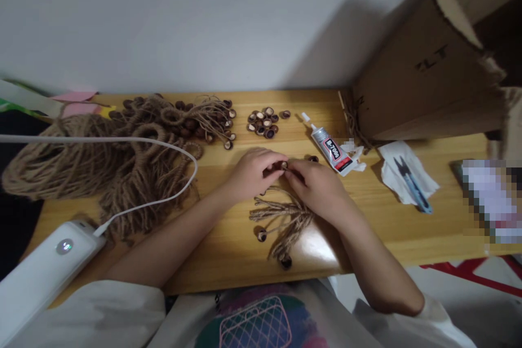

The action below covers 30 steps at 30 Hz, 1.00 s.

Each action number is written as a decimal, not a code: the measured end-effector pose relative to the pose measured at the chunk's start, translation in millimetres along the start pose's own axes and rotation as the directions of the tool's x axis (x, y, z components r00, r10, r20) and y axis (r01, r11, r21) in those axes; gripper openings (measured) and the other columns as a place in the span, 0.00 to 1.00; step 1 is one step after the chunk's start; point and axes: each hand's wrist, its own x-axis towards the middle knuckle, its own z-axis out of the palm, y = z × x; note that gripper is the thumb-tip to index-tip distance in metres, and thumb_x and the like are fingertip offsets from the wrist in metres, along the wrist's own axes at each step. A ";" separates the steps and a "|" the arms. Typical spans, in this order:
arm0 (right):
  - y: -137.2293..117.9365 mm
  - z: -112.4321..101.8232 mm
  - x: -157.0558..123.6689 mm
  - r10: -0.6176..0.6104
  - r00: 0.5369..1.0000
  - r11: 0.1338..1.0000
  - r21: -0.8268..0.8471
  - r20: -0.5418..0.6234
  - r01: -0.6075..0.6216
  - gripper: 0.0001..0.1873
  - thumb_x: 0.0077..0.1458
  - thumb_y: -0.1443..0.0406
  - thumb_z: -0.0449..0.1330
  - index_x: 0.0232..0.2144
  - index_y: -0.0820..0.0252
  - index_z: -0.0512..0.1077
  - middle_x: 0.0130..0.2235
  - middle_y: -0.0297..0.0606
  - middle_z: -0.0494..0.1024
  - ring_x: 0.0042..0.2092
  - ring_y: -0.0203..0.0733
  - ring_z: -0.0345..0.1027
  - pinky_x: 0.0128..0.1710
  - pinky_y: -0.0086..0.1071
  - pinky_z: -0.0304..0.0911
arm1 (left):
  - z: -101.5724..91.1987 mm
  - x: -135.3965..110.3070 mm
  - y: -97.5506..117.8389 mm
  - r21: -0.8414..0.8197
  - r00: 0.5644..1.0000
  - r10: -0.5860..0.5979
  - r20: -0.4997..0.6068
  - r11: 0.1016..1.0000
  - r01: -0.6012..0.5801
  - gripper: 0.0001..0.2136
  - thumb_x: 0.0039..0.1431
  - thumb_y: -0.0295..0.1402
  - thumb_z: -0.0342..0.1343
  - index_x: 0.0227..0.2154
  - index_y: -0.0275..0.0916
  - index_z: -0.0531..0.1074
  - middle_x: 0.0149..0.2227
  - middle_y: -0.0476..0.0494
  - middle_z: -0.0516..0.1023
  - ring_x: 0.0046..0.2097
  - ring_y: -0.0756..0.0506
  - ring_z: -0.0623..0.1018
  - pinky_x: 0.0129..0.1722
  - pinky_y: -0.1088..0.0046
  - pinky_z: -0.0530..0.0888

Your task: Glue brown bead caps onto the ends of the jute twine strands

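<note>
- The left hand [253, 173] and right hand [320, 187], two, pinch one small round brown shell [284, 165] in their fingers, above the yellow wooden bench [222, 255].
- Below: one brown string bunch [292, 223], two brown shells [261, 235].

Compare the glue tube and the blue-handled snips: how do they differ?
The glue tube is silver with printed lettering; the snips have a blue handle and dark blades. The tube lies nearer the right hand; the snips lie farther right, on white tissue. Neither is held.
</note>
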 end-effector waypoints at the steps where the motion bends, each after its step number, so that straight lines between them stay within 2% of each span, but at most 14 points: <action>1: 0.0 0.2 0.2 0.000 1.000 1.000 0.000 -0.002 0.000 0.10 0.63 0.67 0.52 0.41 0.61 0.73 0.41 0.41 0.78 0.41 0.42 0.70 0.36 0.29 0.54 | -0.1 0.1 0.1 0.000 1.000 -0.002 0.002 1.000 0.002 0.10 0.53 0.22 0.59 0.39 0.35 0.74 0.33 0.45 0.79 0.33 0.49 0.75 0.35 0.71 0.72; 20: -1.2 -1.2 1.5 0.011 1.000 1.000 -0.017 0.008 -0.011 0.11 0.63 0.66 0.51 0.42 0.61 0.73 0.41 0.41 0.78 0.40 0.42 0.70 0.35 0.29 0.54 | -1.4 -0.3 1.0 -0.011 0.999 -0.045 0.027 0.999 0.045 0.10 0.54 0.23 0.59 0.39 0.37 0.75 0.33 0.45 0.79 0.33 0.48 0.76 0.36 0.69 0.72; 30: -1.9 -0.7 1.7 0.017 1.000 0.999 -0.035 0.004 -0.017 0.12 0.64 0.66 0.50 0.43 0.61 0.73 0.42 0.41 0.78 0.42 0.43 0.71 0.36 0.30 0.54 | -2.6 -0.1 1.7 -0.007 1.000 -0.013 0.021 1.000 0.013 0.09 0.54 0.22 0.59 0.39 0.34 0.75 0.34 0.44 0.80 0.34 0.48 0.76 0.37 0.70 0.72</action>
